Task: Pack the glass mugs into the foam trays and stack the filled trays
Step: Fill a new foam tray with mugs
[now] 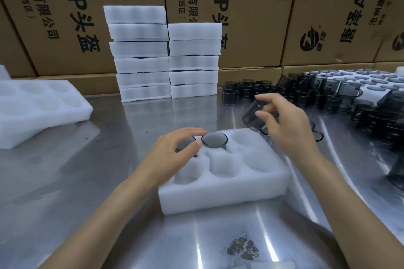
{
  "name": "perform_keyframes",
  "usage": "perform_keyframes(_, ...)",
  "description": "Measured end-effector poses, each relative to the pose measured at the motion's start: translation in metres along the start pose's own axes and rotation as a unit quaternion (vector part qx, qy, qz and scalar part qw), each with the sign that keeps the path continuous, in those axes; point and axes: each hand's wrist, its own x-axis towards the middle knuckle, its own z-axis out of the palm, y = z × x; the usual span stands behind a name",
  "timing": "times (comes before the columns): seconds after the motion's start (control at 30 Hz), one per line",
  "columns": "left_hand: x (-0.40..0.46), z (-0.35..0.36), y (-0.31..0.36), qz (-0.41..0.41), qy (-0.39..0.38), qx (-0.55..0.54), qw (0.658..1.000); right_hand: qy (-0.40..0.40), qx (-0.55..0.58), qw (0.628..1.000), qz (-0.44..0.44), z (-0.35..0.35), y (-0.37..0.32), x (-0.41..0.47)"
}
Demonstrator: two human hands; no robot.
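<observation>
A white foam tray (220, 194) with several round pockets lies on the steel table in front of me. A smoky glass mug (214, 139) sits in its back middle pocket. My left hand (175, 153) rests on another mug (184, 146) in the back left pocket, fingers curled over its rim. My right hand (286, 124) hovers above the tray's back right corner, holding a tilted dark glass mug (254, 118). The other pockets hold nothing.
Two stacks of filled foam trays (166, 54) stand at the back against cardboard boxes (247, 6). Loose dark mugs (317, 94) crowd the right side. An empty foam tray (41, 109) lies at the left. A crumbly stain (242, 247) marks the near table.
</observation>
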Motion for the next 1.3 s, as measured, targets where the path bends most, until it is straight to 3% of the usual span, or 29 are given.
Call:
perform_keyframes(0.27, 0.0, 0.0, -0.003, 0.001, -0.009, 0.01, 1.0, -0.137, -0.076, 0.985, -0.073, 0.006, -0.01, -0.008)
perform_keyframes(0.47, 0.003, -0.002, -0.003, -0.003, -0.021, 0.05, 0.999, -0.161, -0.082, 0.981, -0.062, 0.002, -0.006, -0.009)
perform_keyframes(0.6, 0.01, -0.005, 0.001, 0.019, -0.059, 0.157, 0.986, -0.14, -0.045, 0.987, -0.067, 0.0, -0.002, -0.009)
perform_keyframes(0.73, 0.024, 0.004, 0.015, 0.051, -0.115, 0.205, 0.971, -0.123, 0.02, 0.991, -0.039, -0.004, 0.002, -0.009)
perform_keyframes(0.87, 0.038, 0.022, 0.025, 0.073, -0.16, 0.229, 0.957, -0.21, 0.028, 0.977, -0.006, 0.0, 0.005, -0.015)
perform_keyframes(1.13, 0.037, 0.039, 0.021, 0.061, -0.227, 0.233, 0.943, -0.386, -0.091, 0.916, 0.065, 0.0, 0.007, -0.018)
perform_keyframes(1.23, 0.039, 0.038, 0.024, 0.063, -0.229, 0.236, 0.942, -0.383, -0.086, 0.916, 0.078, 0.001, 0.004, -0.016)
perform_keyframes(1.3, 0.036, 0.039, 0.023, 0.068, -0.229, 0.256, 0.937, -0.326, -0.028, 0.939, 0.109, 0.002, 0.005, -0.016)
